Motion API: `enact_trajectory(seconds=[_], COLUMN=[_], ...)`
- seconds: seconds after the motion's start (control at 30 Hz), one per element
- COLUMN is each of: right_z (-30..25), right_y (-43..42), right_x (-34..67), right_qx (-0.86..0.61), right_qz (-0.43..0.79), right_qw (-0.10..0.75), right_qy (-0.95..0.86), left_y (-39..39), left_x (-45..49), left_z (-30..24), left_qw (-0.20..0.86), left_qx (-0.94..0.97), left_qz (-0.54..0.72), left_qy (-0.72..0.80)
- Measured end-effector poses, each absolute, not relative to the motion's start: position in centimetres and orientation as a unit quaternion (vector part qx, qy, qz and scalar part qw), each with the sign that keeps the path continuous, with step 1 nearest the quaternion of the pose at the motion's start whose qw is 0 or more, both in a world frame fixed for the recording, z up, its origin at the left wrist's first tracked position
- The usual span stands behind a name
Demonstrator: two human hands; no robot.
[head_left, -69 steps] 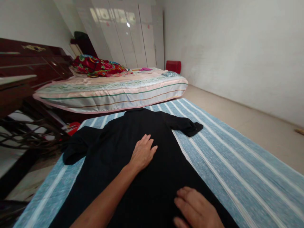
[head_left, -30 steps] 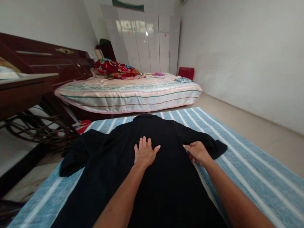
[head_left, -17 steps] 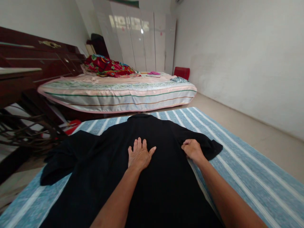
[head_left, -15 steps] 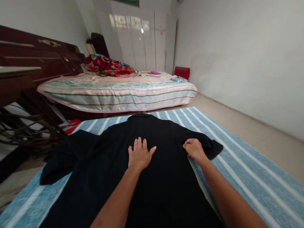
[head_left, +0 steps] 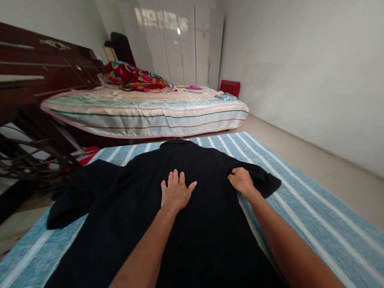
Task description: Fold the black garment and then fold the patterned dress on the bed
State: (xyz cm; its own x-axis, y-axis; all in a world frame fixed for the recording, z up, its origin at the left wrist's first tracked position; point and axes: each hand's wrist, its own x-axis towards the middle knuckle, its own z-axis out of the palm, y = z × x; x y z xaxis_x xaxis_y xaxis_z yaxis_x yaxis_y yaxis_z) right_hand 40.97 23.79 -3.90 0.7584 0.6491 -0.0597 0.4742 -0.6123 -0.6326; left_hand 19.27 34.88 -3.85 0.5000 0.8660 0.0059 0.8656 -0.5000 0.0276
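A black collared shirt (head_left: 204,224) lies spread out, its collar pointing away from me and its short sleeves out to both sides. My left hand (head_left: 176,191) rests flat on the upper middle of the shirt, fingers spread. At the right armpit, my right hand (head_left: 241,180) is closed on the fabric where the sleeve meets the body; its fingertips are partly hidden. Under the shirt is a blue and white striped cloth (head_left: 303,208), showing along both sides.
Beyond the striped cloth stands a bed (head_left: 168,120) with a striped cover and a red floral blanket (head_left: 135,76). Dark wooden furniture (head_left: 18,96) is on the left. A red box (head_left: 229,87) sits by the right wall, and a white wardrobe (head_left: 180,48) is at the back.
My right hand has shifted slightly inward and away from me, still on the shirt's armpit. My left hand stays flat on the shirt. The view has tilted slightly.
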Motion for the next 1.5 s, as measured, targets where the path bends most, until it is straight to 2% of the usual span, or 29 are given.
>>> enact_trajectory(seconds=[0.3, 0.57, 0.77, 0.93, 1.13, 1.37, 1.5], right_z=[-4.9, -3.9, -3.4, -2.8, -2.8, -2.5, -1.9], right_y=[23.7, 22.5, 22.1, 20.4, 15.9, 13.8, 11.5], right_x=[42.0, 40.8, 40.7, 40.1, 37.3, 36.0, 35.3], right_qx=[-0.862, -0.855, -0.85, -0.852, -0.846, -0.853, -0.834], right_qz=[0.197, 0.238, 0.238, 0.263, 0.32, 0.298, 0.34], right_qw=[0.361, 0.338, 0.353, 0.33, 0.244, 0.274, 0.258], right_qy=[-0.296, -0.313, -0.31, -0.309, -0.349, -0.328, -0.35], left_y=[34.7, 35.0, 35.0, 34.8, 34.8, 34.7, 34.8], left_x=[19.5, 19.6, 19.8, 20.1, 20.3, 20.4, 20.4], left_z=[-3.4, -3.8, -3.7, -3.5, -3.4, -3.1, -3.3], left_qw=[0.008, 0.01, 0.008, 0.019, 0.025, 0.034, 0.038], left_qx=[0.866, 0.868, 0.868, 0.867, 0.869, 0.87, 0.872], left_qz=[0.002, 0.003, 0.005, -0.003, 0.006, 0.006, 0.015], left_qy=[0.499, 0.496, 0.497, 0.498, 0.495, 0.491, 0.488])
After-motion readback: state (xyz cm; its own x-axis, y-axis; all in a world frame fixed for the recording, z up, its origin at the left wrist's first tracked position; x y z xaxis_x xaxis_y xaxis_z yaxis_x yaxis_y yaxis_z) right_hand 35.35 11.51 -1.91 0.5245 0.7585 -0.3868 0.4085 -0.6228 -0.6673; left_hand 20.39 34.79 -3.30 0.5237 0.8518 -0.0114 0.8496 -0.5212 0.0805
